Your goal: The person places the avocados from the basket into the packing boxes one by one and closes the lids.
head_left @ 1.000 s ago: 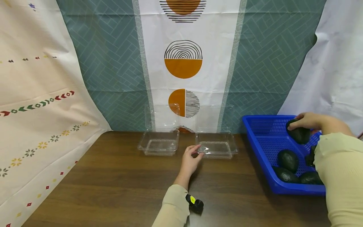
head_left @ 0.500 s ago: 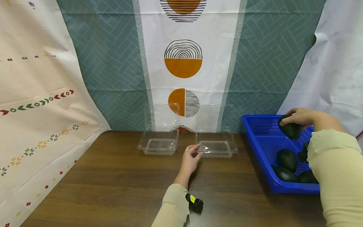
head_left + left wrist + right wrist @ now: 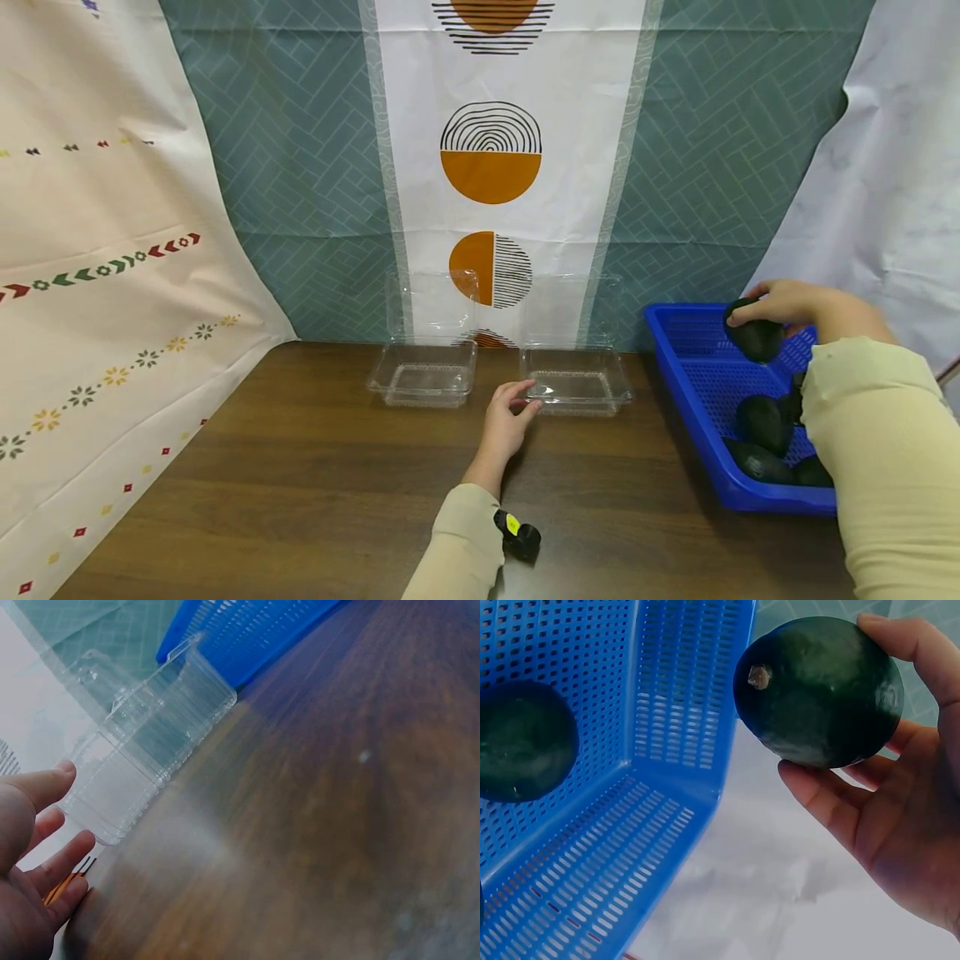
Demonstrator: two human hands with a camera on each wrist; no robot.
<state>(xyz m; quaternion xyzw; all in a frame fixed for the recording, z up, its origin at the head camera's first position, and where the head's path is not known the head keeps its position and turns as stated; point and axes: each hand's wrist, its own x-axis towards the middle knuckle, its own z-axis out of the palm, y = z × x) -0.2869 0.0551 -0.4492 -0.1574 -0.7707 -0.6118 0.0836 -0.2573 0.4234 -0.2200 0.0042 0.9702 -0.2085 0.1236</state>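
My right hand point(image 3: 798, 304) holds a dark green avocado point(image 3: 754, 332) above the blue plastic basket point(image 3: 686, 442), thumb and fingers around it. In the right wrist view, the brownish stem end of this avocado point(image 3: 817, 690) faces away from the palm. More avocados point(image 3: 763, 423) lie in the basket, partly hidden by the right sleeve. My left hand point(image 3: 504, 423) is at the front left corner of a clear plastic container point(image 3: 576, 383) with a raised lid. In the left wrist view, the thumb and relaxed fingers of the left hand point(image 3: 30, 862) stand apart, fingertips right at the container's edge.
A second clear container point(image 3: 422, 372), lid also raised, stands to the left on the brown wooden table point(image 3: 315, 492). Patterned cloth point(image 3: 300, 167) hangs behind the table. A pale cloth point(image 3: 112, 350) lines the left side and a white one point(image 3: 892, 183) the right.
My right hand has carried the avocado up and leftward over the basket. The left hand keeps its place at the container's corner, and the head view has shifted slightly.
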